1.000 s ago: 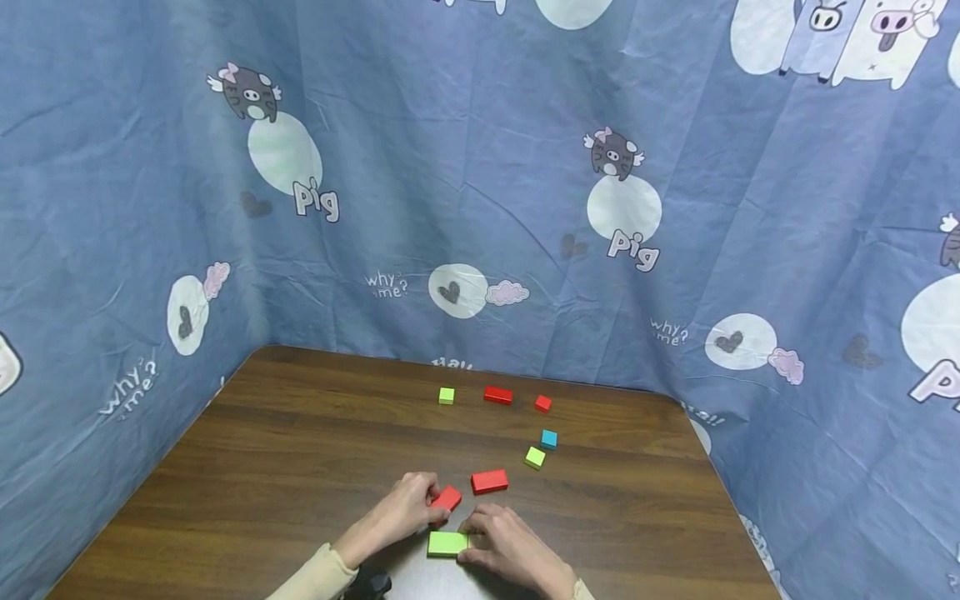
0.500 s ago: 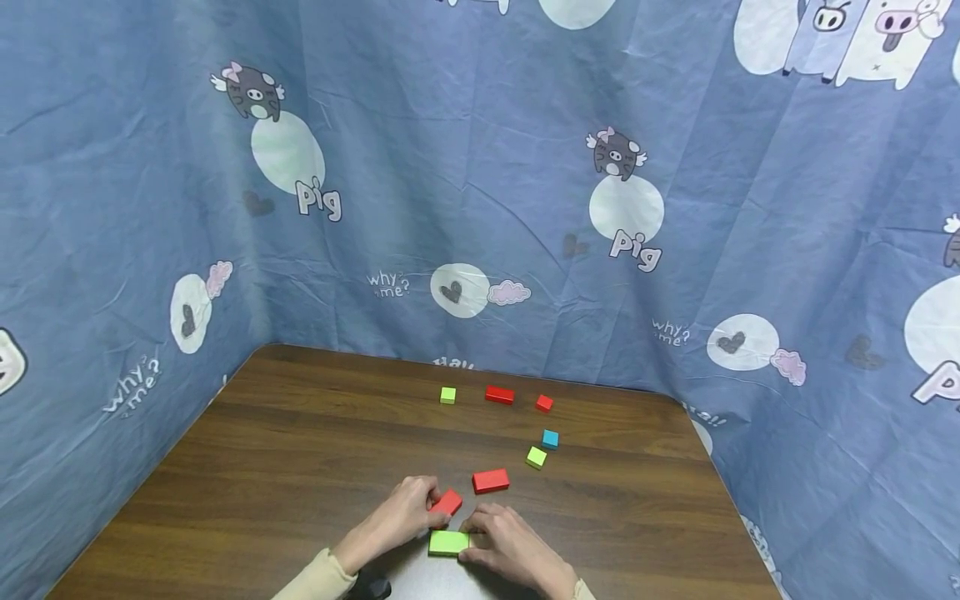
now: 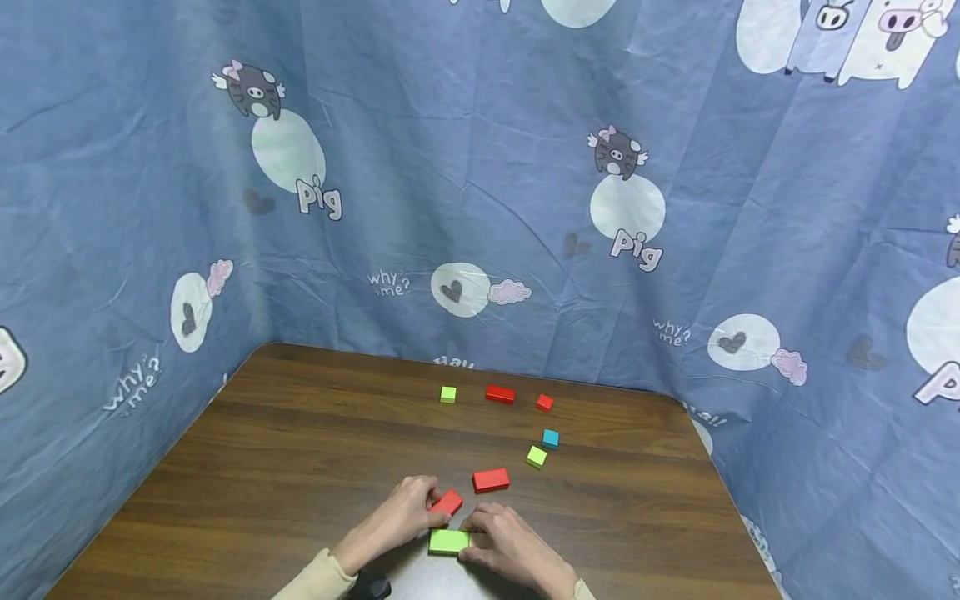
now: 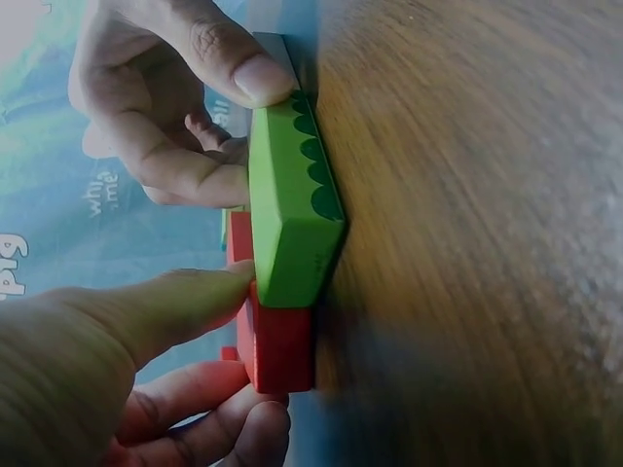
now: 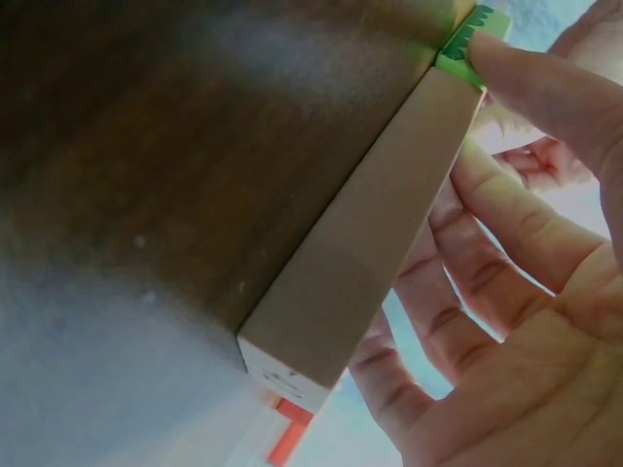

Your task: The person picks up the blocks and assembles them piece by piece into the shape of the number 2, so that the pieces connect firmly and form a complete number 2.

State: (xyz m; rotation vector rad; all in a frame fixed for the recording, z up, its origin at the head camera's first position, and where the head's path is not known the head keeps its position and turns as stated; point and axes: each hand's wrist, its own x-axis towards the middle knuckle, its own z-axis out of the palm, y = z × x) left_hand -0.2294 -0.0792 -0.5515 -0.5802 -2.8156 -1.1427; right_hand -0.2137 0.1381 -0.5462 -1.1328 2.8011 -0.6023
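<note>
In the head view my left hand (image 3: 405, 508) pinches a red block (image 3: 447, 503) between thumb and fingers. Close in front of it lies a bright green oblong block (image 3: 448, 542) with a dark green scalloped edge, plain in the left wrist view. My right hand (image 3: 510, 542) pinches the green block at its right end, thumb on the near side and index finger behind. A long plain beige block (image 5: 360, 229) lies end to end with the green one in the right wrist view, its far side beside my right fingers. From above, my right hand mostly hides it.
Beyond my hands lies a red oblong block (image 3: 491, 481). Farther right are a green cube (image 3: 536, 457) and a blue cube (image 3: 551, 438). Along the back stand a green cube (image 3: 447, 395), a red oblong block (image 3: 500, 394) and a red cube (image 3: 544, 402). A blue curtain (image 3: 465, 208) surrounds the wooden table (image 3: 300, 433).
</note>
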